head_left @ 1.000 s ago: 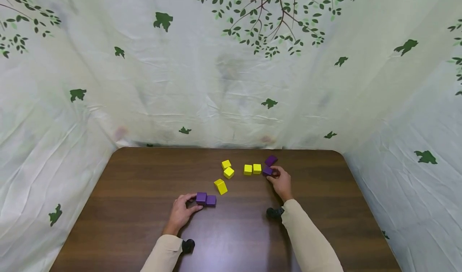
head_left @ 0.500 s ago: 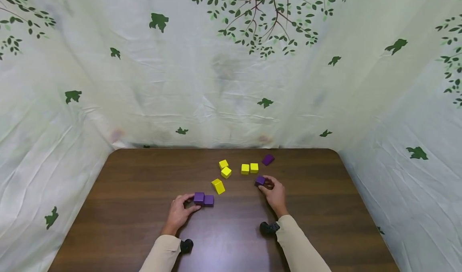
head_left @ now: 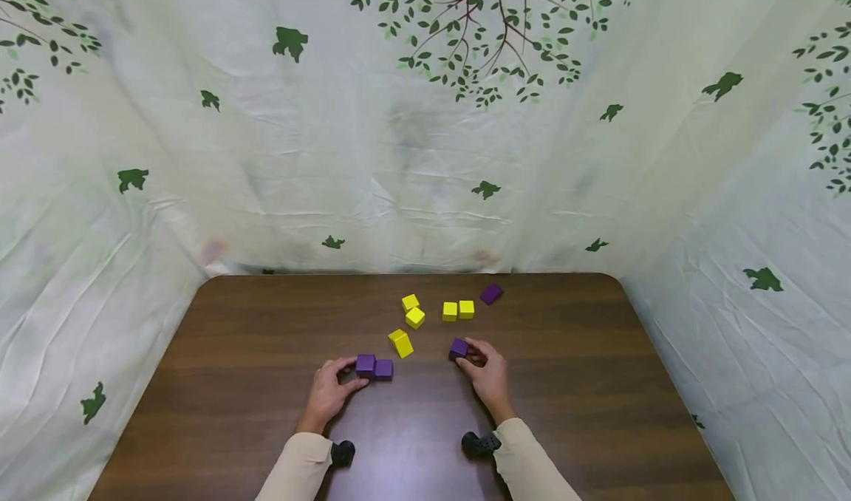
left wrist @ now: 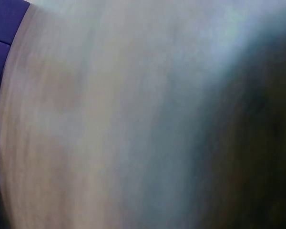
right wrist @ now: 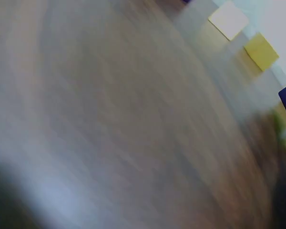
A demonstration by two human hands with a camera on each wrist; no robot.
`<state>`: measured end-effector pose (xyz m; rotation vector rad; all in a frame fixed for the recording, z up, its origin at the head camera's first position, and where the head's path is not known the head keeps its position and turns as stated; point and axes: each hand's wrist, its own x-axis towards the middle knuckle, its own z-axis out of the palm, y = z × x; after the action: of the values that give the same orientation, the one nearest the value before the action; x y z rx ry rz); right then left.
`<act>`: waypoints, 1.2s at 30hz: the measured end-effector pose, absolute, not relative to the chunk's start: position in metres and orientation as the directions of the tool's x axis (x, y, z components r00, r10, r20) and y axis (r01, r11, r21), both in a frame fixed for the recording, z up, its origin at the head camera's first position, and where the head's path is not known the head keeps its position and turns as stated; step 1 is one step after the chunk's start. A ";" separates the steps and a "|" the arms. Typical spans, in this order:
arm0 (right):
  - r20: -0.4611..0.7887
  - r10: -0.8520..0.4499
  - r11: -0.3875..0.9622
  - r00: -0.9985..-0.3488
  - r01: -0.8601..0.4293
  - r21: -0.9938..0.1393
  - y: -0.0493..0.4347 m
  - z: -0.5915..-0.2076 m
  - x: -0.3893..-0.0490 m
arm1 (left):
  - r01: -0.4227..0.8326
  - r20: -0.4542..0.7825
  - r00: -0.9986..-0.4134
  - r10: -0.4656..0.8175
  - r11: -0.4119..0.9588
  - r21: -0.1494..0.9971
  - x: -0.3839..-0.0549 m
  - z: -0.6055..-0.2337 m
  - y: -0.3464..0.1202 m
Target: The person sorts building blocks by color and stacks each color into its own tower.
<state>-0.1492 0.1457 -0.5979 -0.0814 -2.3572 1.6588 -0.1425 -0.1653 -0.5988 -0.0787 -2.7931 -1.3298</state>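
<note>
A: What are the fingers doing, left side first?

B: Left hand [head_left: 329, 392]: thumb and forefinger are pinching a purple block [head_left: 366, 366] from either side. A second purple block [head_left: 383, 370] is sitting against its right face.

A: And the right?

B: Right hand [head_left: 488, 375]: fingers are holding another purple cube [head_left: 458, 349], to the right of that pair and apart from it. Whether its base is touching the tabletop [head_left: 266, 383], I cannot tell.

A: What is lying just beyond?

B: A longer yellow piece [head_left: 401, 343] is lying askew between the hands, slightly farther back; one block or two, I cannot tell. Behind it, two yellow blocks [head_left: 415, 318] are resting close against each other. To their right, two more yellow cubes [head_left: 466, 309] are standing side by side. A lone purple piece [head_left: 491, 294] is lying at an angle near the far edge.

A: Outermost?

B: Pale sleeves [head_left: 295, 468] are covering the forearms, black wrist devices [head_left: 343, 454] are sitting at the cuffs, and a leaf-printed cloth [head_left: 372, 154] is hanging behind.
</note>
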 end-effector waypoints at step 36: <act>0.196 -0.008 0.247 -0.981 -0.192 -0.950 0.067 -0.573 -0.144 | 0.078 0.089 -0.996 0.013 0.624 0.778 -0.140 -0.600 -0.164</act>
<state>-0.1444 0.0668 -0.5728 0.1907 -2.3574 1.8304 -0.1399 -0.1639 -0.6004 -0.0774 -2.7631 -1.3292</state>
